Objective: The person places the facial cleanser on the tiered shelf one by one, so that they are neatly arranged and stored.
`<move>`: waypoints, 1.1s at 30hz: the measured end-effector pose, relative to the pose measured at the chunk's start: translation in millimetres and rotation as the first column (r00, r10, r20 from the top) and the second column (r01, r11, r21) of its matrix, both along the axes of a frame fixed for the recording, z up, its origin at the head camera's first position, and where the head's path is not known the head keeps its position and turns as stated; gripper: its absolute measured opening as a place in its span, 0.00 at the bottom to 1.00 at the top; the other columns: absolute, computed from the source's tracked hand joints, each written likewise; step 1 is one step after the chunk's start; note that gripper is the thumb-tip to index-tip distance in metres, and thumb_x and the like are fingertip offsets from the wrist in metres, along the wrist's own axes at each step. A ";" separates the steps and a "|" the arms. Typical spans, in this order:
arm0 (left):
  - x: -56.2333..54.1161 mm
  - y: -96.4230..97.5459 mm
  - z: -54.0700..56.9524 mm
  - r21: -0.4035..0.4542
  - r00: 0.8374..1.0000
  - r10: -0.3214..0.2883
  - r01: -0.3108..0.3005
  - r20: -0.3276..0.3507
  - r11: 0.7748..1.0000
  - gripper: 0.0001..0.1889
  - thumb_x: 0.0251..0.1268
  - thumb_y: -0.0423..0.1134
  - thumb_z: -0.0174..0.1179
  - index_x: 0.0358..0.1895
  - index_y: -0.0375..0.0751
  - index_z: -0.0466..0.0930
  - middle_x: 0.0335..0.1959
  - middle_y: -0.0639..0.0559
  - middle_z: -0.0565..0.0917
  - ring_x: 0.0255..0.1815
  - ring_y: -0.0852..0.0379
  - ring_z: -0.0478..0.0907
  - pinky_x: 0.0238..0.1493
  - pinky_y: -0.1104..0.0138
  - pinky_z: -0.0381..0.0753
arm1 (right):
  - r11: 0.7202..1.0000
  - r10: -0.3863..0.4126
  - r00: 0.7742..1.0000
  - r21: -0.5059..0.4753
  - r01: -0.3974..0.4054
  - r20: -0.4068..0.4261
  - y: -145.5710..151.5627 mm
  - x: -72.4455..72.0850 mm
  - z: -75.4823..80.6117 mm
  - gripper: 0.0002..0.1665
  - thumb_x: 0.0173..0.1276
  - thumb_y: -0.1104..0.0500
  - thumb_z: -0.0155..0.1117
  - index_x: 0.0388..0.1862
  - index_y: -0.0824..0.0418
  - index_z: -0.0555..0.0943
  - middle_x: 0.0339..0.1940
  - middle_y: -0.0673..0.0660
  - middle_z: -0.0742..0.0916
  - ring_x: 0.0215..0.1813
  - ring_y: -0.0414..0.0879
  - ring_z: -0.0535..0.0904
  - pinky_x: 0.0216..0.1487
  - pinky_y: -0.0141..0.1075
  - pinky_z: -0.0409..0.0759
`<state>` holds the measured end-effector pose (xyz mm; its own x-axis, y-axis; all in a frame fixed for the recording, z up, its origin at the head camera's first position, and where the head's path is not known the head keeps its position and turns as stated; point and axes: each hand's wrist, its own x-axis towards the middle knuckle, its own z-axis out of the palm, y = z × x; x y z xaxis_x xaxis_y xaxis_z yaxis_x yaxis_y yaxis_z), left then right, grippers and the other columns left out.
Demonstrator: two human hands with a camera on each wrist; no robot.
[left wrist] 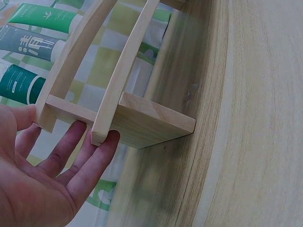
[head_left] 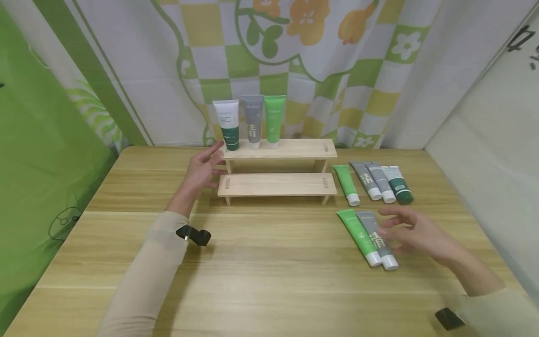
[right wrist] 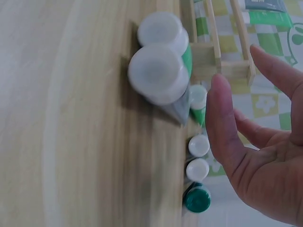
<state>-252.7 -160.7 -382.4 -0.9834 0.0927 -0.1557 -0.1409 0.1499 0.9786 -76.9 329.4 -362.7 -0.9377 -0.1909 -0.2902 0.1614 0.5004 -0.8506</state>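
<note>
My left hand (head_left: 200,171) is at the left end of a two-tier wooden stand (head_left: 278,183). In the left wrist view its extended fingers touch the ends of the tiers, the thumb beside the upper one. Three tubes stand upright on the upper tier: a white and dark green tube (head_left: 229,125), a grey tube (head_left: 253,122) and a green tube (head_left: 274,120). My right hand (head_left: 421,232) hovers with spread fingers beside a grey tube (head_left: 374,234) lying against a green tube (head_left: 358,236). Nothing is visible between its fingers in the right wrist view.
Right of the stand lie another green tube (head_left: 346,183), two grey tubes (head_left: 365,180) side by side, and a white and green tube (head_left: 397,182). A patterned curtain (head_left: 294,70) hangs behind the wooden table (head_left: 261,290); a pale wall (head_left: 492,121) borders its right side.
</note>
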 end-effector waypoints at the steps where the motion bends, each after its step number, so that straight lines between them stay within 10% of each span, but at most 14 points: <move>1: 0.0 -0.1 0.1 0.001 1.000 -0.001 0.001 0.001 1.000 0.25 0.76 0.57 0.53 0.74 0.72 0.65 0.65 0.39 0.74 0.57 0.37 0.80 0.47 0.42 0.83 | 1.000 0.001 1.000 0.007 -0.001 0.002 1.6 1.1 -1.3 0.40 0.71 0.58 0.67 0.74 0.72 0.62 0.58 0.73 0.76 0.45 0.53 0.83 0.40 0.48 0.87; 33: 0.1 0.8 0.0 -0.014 1.000 0.005 -0.005 -0.004 1.000 0.25 0.77 0.57 0.52 0.74 0.72 0.65 0.63 0.39 0.77 0.55 0.40 0.81 0.45 0.43 0.83 | 0.987 0.032 0.997 0.158 -0.043 0.075 1.4 2.8 -23.1 0.45 0.66 0.58 0.73 0.71 0.77 0.62 0.47 0.64 0.78 0.38 0.50 0.81 0.33 0.43 0.86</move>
